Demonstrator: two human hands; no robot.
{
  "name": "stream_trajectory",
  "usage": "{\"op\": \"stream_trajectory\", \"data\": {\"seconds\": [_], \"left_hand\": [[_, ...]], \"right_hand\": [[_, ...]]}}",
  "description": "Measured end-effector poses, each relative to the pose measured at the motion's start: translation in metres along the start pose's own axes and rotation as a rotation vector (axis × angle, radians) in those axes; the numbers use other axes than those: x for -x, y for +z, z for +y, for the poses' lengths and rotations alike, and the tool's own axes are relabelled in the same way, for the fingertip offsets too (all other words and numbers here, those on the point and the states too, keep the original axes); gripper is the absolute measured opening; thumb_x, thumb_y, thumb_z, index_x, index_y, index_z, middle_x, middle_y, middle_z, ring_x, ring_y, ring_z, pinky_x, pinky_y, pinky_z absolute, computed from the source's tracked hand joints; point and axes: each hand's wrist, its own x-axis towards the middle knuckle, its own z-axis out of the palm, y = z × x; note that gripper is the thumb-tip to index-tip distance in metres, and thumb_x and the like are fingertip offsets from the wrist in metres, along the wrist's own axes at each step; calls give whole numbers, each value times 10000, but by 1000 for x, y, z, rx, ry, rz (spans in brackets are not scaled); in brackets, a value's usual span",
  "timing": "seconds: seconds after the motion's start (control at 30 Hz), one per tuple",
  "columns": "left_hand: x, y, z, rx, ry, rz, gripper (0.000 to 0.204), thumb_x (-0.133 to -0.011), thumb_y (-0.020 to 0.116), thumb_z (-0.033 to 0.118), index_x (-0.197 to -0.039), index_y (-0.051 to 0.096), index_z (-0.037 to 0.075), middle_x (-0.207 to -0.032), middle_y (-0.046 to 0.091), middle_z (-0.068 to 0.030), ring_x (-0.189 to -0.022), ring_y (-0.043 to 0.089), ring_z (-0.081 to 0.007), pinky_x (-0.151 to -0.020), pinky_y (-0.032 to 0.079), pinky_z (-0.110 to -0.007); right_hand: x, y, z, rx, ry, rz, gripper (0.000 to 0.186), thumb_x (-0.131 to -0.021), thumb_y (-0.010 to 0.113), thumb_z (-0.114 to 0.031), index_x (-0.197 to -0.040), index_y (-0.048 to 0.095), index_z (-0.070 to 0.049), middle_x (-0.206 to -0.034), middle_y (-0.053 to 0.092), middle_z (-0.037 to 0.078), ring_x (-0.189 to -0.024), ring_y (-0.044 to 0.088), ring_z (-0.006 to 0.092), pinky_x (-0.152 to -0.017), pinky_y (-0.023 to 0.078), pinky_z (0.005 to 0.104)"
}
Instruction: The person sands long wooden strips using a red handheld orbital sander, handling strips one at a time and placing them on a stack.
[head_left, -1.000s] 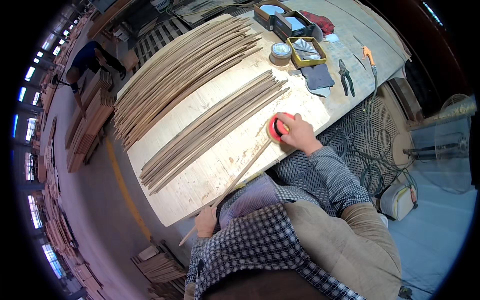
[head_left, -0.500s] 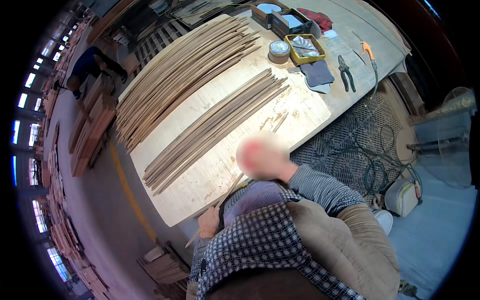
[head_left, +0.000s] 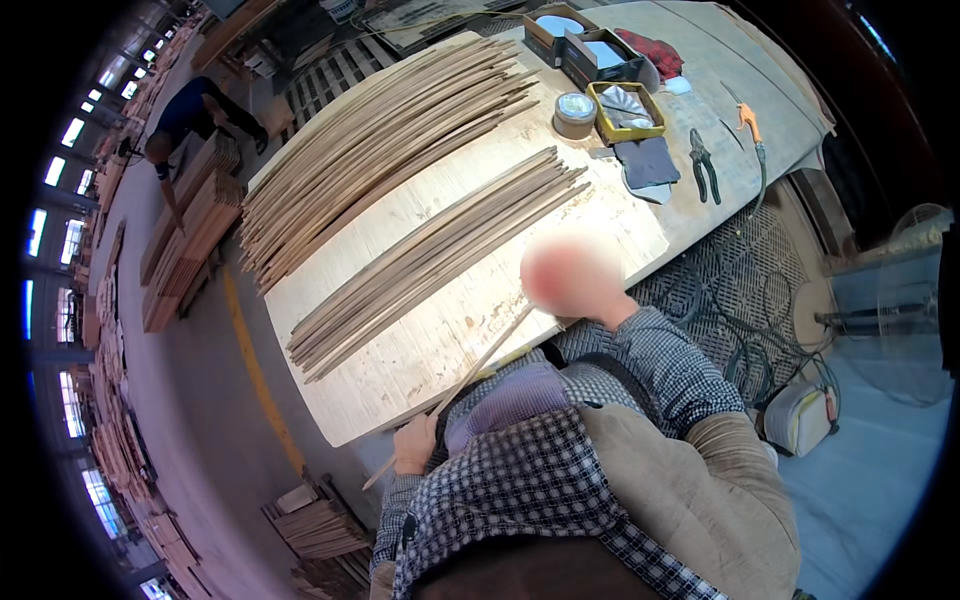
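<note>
My left hand (head_left: 414, 446) is closed around a thin wooden strip (head_left: 486, 357) at the table's near edge. The strip's lower end sticks out past the hand. From there it slants up and right to my right hand (head_left: 592, 292), which is over the near right part of the board. A blur covers the right hand's fingers and hides its grip. Beyond my hands lies a narrow bundle of similar strips (head_left: 430, 262), and farther back a wider spread of them (head_left: 385, 150).
At the table's far right are pliers (head_left: 704, 166), an orange air gun (head_left: 748, 122), a round tin (head_left: 575, 116), a yellow box (head_left: 630, 112) and dark pads (head_left: 646, 165). Hoses (head_left: 745, 345) lie on the mat below. At far left a person (head_left: 190, 120) bends over stacked boards (head_left: 190, 255).
My right hand has moved up and to the right, away from my left hand, along the strip's line. My left hand stays at nearly the same place. The view has shifted slightly.
</note>
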Motion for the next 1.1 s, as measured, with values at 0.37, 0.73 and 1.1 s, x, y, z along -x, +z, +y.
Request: {"op": "stream_trajectory", "data": {"seconds": [0.37,0.73,1.1], "left_hand": [[5,-30,27,-224,24,-96,196,-864,465,258,-811,604,130,-792,605,-98,-755,632,-303,-617,506,-428],[24,3,3,-121,55,147,166,-830,545,269,-737,599,143,-774,604,-46,-729,621,-210,-522,487,-359],[-3,-5,1,-123,146,162,220,-867,518,306,-786,623,131,-781,621,-44,-711,630,-231,-539,494,-372]], "right_hand": [[17,23,-20,-14,-180,7,549,-681,678,-194,-1209,540,-258,-938,536,184,-807,591,373,-662,506,442],[-11,1,42,157,31,-41,737,-573,722,-140,-1259,478,-256,-1028,502,182,-855,579,395,-748,506,436],[20,79,-118,17,-417,-239,648,-630,712,-182,-1230,487,-277,-946,513,202,-774,586,389,-659,501,452]]}}
